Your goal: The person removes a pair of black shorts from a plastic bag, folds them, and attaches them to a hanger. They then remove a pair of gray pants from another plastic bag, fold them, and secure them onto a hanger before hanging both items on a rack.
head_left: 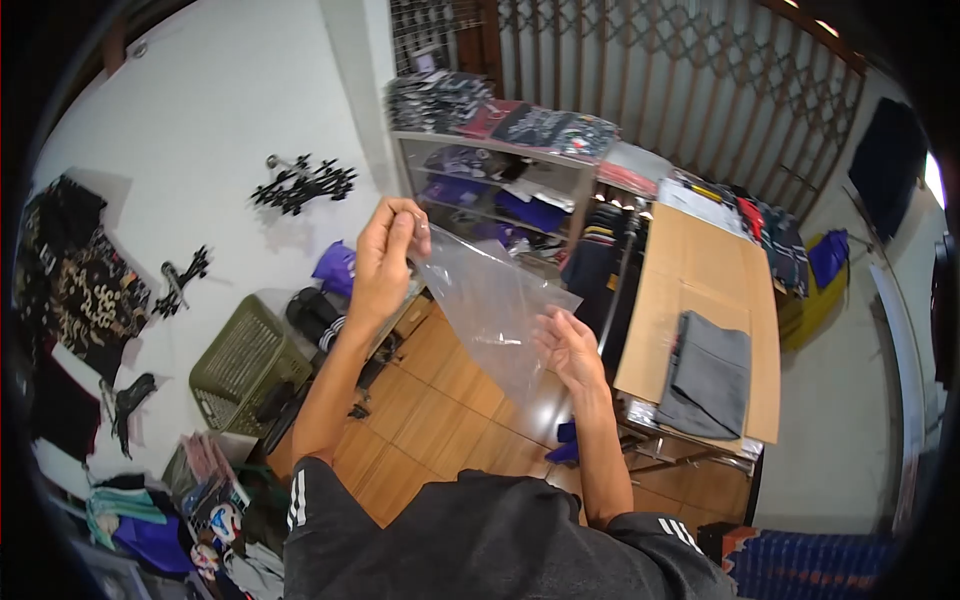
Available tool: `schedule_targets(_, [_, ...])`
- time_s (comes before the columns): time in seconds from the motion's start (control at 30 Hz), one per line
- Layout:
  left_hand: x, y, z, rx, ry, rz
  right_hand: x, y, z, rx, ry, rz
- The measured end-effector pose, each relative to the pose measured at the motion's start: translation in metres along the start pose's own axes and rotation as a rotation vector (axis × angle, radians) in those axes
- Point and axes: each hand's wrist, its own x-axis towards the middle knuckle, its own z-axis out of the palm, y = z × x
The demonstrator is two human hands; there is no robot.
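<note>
A clear plastic bag (490,315) hangs stretched between my two hands in the middle of the view. My left hand (388,250) is closed on its upper left corner, with the fingers curled over the edge. At the bag's right side, my right hand (572,350) has its fingers bent against the film and holds it. To the right, a folded grey garment (706,375) lies on a sheet of brown cardboard (665,265), apart from both hands.
A glass case (490,205) bears stacks of packed clothes (440,100) at the back. Left stands a green plastic basket (240,365) near the white wall. Clothes (155,530) are heaped at lower left. A metal rack (625,270) stands beside the cardboard.
</note>
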Motion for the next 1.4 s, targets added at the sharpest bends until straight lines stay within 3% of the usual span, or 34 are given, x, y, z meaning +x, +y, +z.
schedule_targets(0.1, [-0.016,-0.011,-0.05,0.155,0.087,-0.083,0.015,0.023,0.01,-0.13,0.12,-0.219])
schedule_targets(0.2, [-0.028,-0.032,-0.089,0.358,0.137,-0.1,0.01,-0.002,0.047,-0.229,0.115,-0.371])
schedule_targets(0.3, [-0.034,-0.051,-0.104,0.274,0.225,-0.053,0.019,-0.014,0.067,-0.325,0.167,-0.415])
schedule_targets(0.6, [0.0,-0.101,-0.13,0.214,0.024,-0.162,0.089,-0.013,0.064,-0.435,0.269,-0.481])
schedule_targets(0.87, [0.07,-0.194,-0.115,0.143,-0.028,-0.219,0.17,-0.033,0.031,-0.418,0.354,-0.494])
schedule_targets(1.2, [0.139,-0.296,-0.048,0.007,-0.035,-0.255,0.235,-0.077,-0.018,-0.506,0.468,-0.481])
schedule_targets(1.4, [0.184,-0.348,-0.002,-0.037,-0.184,-0.265,0.248,-0.094,-0.069,-0.524,0.572,-0.489])
